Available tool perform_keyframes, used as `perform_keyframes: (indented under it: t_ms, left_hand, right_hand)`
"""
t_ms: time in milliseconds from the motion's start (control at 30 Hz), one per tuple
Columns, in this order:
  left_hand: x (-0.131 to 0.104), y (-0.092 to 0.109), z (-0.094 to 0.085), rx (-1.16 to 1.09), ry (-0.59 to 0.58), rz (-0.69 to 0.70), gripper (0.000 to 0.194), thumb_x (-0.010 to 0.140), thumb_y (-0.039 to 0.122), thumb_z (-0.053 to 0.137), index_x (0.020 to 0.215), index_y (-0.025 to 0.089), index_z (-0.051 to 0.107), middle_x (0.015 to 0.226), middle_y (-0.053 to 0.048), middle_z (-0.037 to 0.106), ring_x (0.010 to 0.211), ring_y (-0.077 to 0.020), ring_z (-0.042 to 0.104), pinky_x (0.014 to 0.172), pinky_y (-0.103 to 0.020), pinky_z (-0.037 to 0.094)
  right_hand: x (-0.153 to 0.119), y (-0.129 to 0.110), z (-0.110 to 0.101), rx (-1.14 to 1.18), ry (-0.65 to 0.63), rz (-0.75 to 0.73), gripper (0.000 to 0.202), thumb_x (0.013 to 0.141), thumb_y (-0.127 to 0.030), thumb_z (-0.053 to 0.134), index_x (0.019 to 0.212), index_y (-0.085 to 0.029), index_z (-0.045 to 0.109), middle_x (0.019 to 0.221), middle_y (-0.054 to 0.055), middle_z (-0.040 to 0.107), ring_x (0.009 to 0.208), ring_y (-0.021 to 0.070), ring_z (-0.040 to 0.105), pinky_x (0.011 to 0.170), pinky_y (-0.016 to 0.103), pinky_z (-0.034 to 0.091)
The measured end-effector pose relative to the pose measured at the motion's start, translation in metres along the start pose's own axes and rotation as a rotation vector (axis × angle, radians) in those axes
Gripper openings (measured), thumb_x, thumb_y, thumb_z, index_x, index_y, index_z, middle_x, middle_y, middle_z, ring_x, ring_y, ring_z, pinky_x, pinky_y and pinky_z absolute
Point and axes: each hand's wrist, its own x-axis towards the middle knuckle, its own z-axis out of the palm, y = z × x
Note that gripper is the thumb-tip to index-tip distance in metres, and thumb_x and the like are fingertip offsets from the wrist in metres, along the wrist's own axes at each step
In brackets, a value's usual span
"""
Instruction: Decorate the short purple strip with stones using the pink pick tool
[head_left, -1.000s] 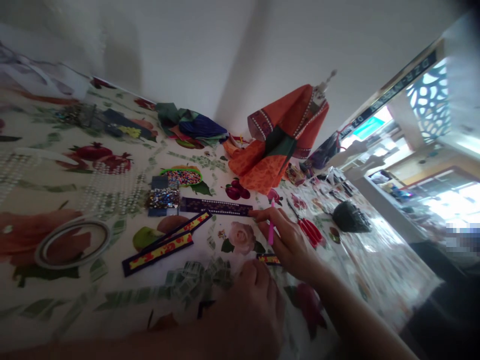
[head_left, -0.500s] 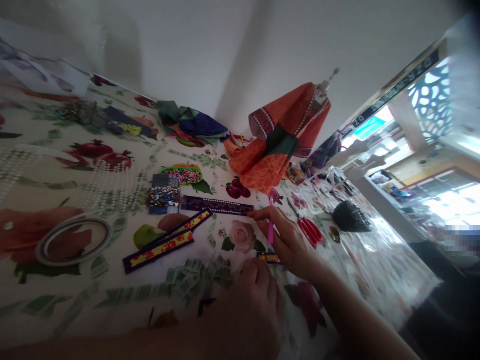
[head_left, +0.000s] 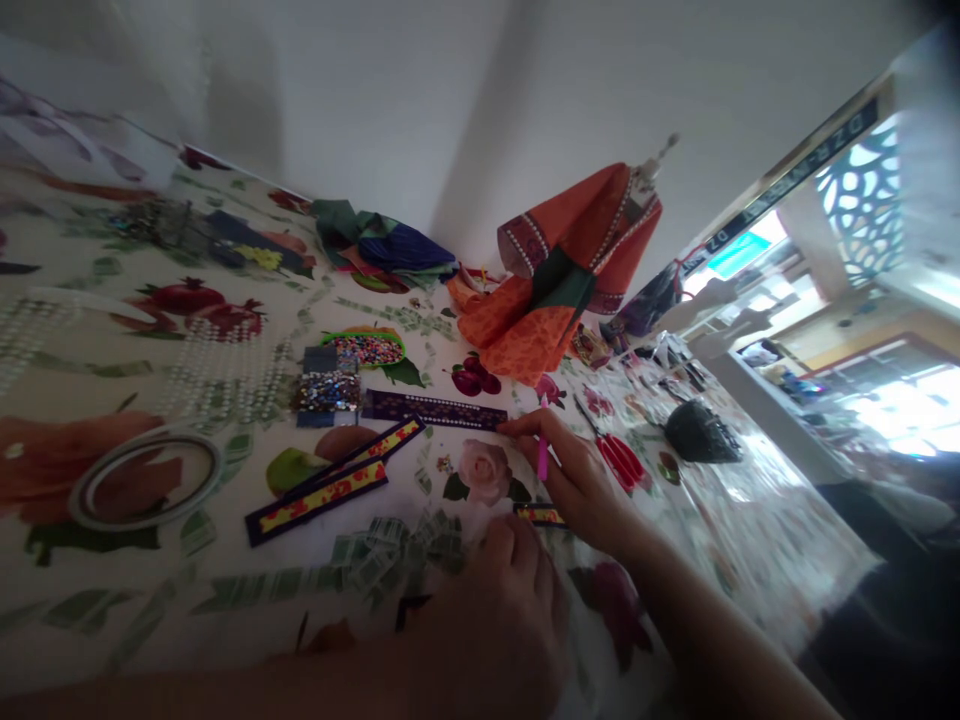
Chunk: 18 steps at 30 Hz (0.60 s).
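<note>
At ten o'clock of the right hand (head_left: 581, 478), whose fingers clasp a pink tool (head_left: 542, 458), the studded strip (head_left: 439, 409) touches that hand's fingertips, best pressed lightly and kept flat, while the left hand (head_left: 516, 600) curls its fingers, any pinch hidden.

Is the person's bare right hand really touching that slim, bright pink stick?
Touching. The head view shows the slim, bright pink stick in the bare right hand, with the index finger crossing over it.
</note>
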Motion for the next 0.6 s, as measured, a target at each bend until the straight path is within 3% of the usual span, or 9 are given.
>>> perform_keyframes:
  t_ms: [133,367,600]
  left_hand:
    - [0.0004,-0.0012,-0.0009,-0.01,-0.012,0.014,0.047,0.099,0.044,0.054,0.115,0.007,0.077,0.111,-0.026,0.076,0.099,-0.0415,0.072,0.078,-0.051,0.05]
    - [-0.0005,-0.002,-0.0003,-0.011,0.01,0.005,0.045,0.101,0.039,0.05,0.114,0.006,0.078,0.11,-0.025,0.077,0.099,-0.0403,0.072,0.08,-0.05,0.051]
    - [-0.0016,-0.0022,0.0016,-0.013,0.042,0.013,0.047,0.096,0.047,0.061,0.112,0.006,0.077,0.11,-0.027,0.076,0.098,-0.0412,0.071,0.078,-0.051,0.049]
  right_hand:
    - [-0.0006,-0.0015,-0.0029,0.015,-0.016,-0.029,0.021,0.111,-0.029,0.047,0.122,-0.024,0.064,0.112,0.005,0.071,0.102,0.0211,0.067,0.088,0.035,0.049]
    - [0.0022,0.0037,-0.0025,0.057,0.062,-0.055,0.022,0.112,-0.029,0.046,0.12,-0.023,0.065,0.113,0.005,0.07,0.104,0.0191,0.065,0.09,0.033,0.049]
    - [0.0007,0.001,0.0008,0.023,0.002,-0.002,0.021,0.11,-0.027,0.047,0.122,-0.023,0.064,0.11,0.004,0.071,0.101,0.0207,0.065,0.087,0.035,0.048]
